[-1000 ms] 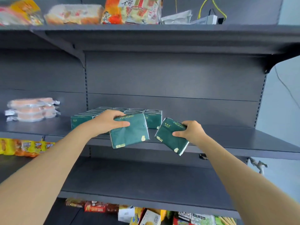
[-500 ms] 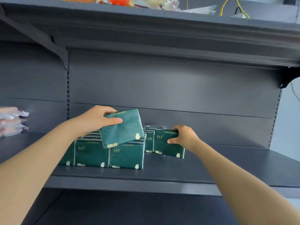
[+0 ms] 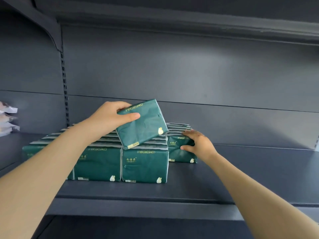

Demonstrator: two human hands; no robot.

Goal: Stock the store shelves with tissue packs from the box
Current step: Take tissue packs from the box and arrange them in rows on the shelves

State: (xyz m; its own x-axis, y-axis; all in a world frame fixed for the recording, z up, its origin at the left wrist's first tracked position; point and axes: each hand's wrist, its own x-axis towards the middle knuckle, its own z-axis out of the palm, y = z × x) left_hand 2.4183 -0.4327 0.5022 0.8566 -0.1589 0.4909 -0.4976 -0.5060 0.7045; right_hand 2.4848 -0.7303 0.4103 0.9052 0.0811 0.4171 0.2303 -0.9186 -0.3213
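Several rows of dark green tissue packs [image 3: 145,165] stand upright on the grey shelf [image 3: 241,178]. My left hand [image 3: 110,120] grips one more green tissue pack [image 3: 145,125], tilted in the air just above the front rows. My right hand [image 3: 200,144] rests with straight fingers on the front tissue pack of the right-hand row [image 3: 177,152], which stands on the shelf; thumb on its face, fingers over its top edge. The box is out of view.
To the right of the packs the grey shelf runs on bare to its end. Clear-wrapped packets [image 3: 7,121] lie at the far left of the same shelf. The shelf above [image 3: 189,19] overhangs, held by a bracket [image 3: 51,35] at upper left.
My right hand has set its pack upright at the front of the right-hand row and loosened its hold. My left hand has lifted its pack slightly above the rows. The camera has moved closer.
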